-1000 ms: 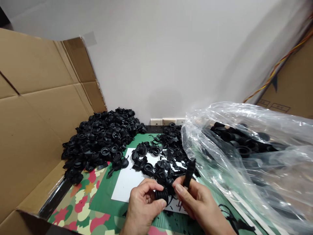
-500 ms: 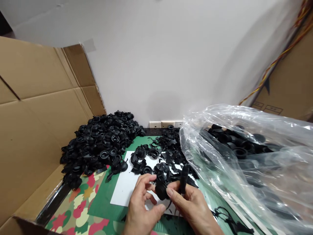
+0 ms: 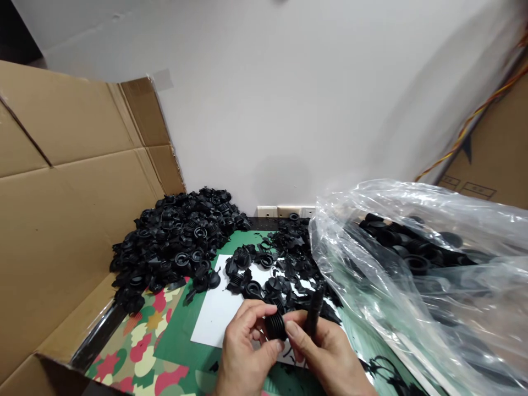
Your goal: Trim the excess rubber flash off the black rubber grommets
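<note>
A black ribbed rubber part [image 3: 275,326], like a small bellows, is pinched between the thumb and fingers of my left hand [image 3: 249,344]. My right hand [image 3: 324,346] grips a slim black tool [image 3: 314,309] that stands upright from the fist; its working end is hidden. The thumb and forefinger of that hand touch the right side of the part. Just beyond both hands, several similar black parts [image 3: 252,289] and torn scraps lie on a white sheet [image 3: 211,320].
A big heap of untrimmed black parts [image 3: 177,242] rises at left beside a cardboard box wall [image 3: 94,214]. Black scraps [image 3: 295,242] pile up at the back. A clear plastic bag [image 3: 412,297] of black parts fills the right. Wall sockets [image 3: 289,211] sit behind.
My left thumb and fingers have closed onto the ribbed part, where they were spread apart before. My right hand stays at the part with the black tool. The view has shifted slightly.
</note>
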`<state>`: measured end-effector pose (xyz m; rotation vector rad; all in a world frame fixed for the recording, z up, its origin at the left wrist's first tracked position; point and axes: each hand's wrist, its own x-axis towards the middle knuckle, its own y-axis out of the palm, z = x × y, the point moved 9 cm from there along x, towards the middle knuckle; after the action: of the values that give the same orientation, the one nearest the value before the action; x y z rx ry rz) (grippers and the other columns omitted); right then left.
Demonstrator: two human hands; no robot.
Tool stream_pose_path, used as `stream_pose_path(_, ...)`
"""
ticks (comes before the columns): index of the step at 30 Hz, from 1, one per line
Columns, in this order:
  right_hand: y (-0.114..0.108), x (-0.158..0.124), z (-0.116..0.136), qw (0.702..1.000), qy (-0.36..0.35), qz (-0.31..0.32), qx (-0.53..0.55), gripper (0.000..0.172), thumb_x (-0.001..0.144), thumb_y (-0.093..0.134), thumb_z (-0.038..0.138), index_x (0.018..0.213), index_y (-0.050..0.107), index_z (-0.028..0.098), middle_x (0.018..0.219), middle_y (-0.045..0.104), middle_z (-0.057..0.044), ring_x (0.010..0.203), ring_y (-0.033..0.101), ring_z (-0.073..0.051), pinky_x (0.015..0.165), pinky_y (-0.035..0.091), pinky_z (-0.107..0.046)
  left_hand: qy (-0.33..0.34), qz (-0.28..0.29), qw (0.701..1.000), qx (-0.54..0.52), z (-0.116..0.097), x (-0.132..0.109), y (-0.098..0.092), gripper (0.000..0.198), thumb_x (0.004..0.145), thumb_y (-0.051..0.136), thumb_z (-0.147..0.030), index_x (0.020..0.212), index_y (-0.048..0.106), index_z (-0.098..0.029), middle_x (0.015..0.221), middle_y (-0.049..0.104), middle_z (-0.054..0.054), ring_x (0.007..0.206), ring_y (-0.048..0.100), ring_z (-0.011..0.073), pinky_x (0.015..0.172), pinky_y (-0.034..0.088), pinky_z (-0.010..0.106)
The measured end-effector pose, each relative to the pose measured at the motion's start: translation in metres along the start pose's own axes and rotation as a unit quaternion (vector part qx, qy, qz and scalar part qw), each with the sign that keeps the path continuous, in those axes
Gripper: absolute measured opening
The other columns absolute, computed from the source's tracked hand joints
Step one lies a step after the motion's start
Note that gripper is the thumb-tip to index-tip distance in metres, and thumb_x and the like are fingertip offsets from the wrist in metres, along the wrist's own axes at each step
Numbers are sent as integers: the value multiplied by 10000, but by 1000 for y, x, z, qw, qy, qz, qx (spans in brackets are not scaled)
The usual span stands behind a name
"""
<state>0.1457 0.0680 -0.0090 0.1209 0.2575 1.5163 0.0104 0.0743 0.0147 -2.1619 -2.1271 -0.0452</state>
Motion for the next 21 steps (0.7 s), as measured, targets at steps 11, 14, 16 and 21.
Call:
stream_pose_path(11, 4, -4, -3, 999, 13, 14, 29, 316, 660, 722, 473, 658, 699, 158, 468, 484, 47, 466, 434, -122, 520, 380, -256, -37, 2, 999, -33, 6, 2, -1, 358, 556, 699, -16, 869, 705, -189, 863, 624, 6, 642, 570, 128, 577, 471, 220)
stream_pose_path(14, 3, -3, -6, 999, 17, 8, 35, 328, 641, 737, 482, 661, 700, 157, 469, 499, 43, 468, 433, -119, 497, 350, -244, -54, 3, 997, -51, 10, 2, 0, 368, 549, 696, -8, 873, 696, -183, 816, 637, -5, 601, 555, 111, 551, 468, 209)
stream_pose_path(16, 3, -2, -10, 999, 22, 5, 45, 350, 629, 744, 498, 639, 687, 152, 452, 491, 45, 460, 414, -109, 477, 319, -232, -69, 8, 996, -64, 11, 2, 1, 359, 551, 701, -13, 870, 687, -177, 732, 650, -15, 601, 561, 115, 558, 471, 208)
stream_pose_path(21, 9, -1, -22, 985, 91, 26, 146, 431, 594, 781, 495, 473, 555, 149, 389, 451, 49, 418, 363, -71, 438, 263, -197, -122, 17, 989, -84, 17, 0, 5, 428, 493, 714, 29, 876, 677, -157, 657, 675, -23, 615, 580, 127, 576, 484, 213)
